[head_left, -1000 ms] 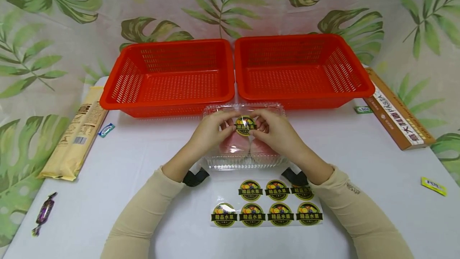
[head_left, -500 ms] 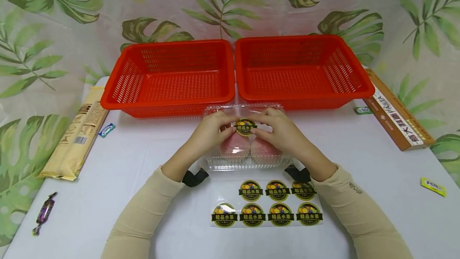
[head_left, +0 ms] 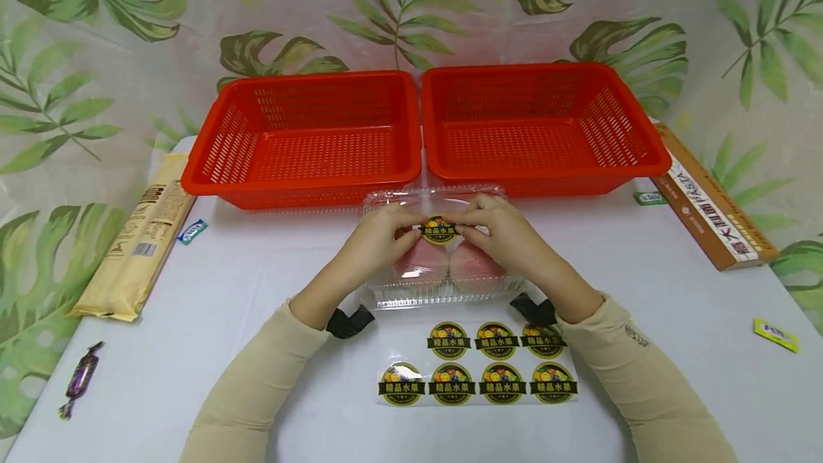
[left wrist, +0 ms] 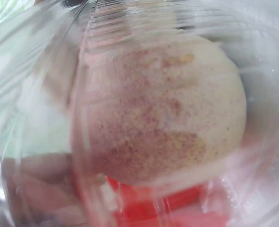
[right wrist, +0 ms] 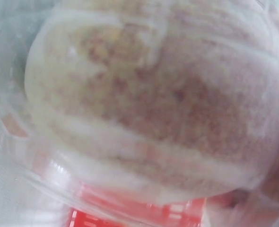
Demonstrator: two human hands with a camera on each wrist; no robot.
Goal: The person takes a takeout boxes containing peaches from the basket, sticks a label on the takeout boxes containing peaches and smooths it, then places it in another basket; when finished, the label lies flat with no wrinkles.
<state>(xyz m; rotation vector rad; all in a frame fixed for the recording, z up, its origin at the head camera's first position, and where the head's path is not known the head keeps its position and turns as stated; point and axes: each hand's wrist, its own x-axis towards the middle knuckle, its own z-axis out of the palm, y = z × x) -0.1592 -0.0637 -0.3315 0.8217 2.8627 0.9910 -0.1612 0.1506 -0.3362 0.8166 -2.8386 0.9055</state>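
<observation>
A clear plastic clamshell box (head_left: 444, 290) holding two pink peaches (head_left: 426, 258) lies on the white table in front of the baskets. My left hand (head_left: 379, 238) and right hand (head_left: 501, 231) rest on its lid and pinch a round fruit sticker (head_left: 440, 229) by its two sides, laying it on the lid. A peach (left wrist: 163, 113) fills the left wrist view through the plastic, and another peach (right wrist: 153, 104) fills the right wrist view. A sheet of several more stickers (head_left: 476, 370) lies just in front of the box.
Two empty red baskets (head_left: 308, 136) (head_left: 536, 123) stand side by side behind the box. A tan packet (head_left: 138, 241) and wrapped sweets (head_left: 78, 379) lie at the left. A pasta box (head_left: 710, 202) and small yellow packet (head_left: 776, 333) lie at the right.
The sticker has tilted from facing me to lying nearly flat on the lid. Both hands have lowered slightly with it.
</observation>
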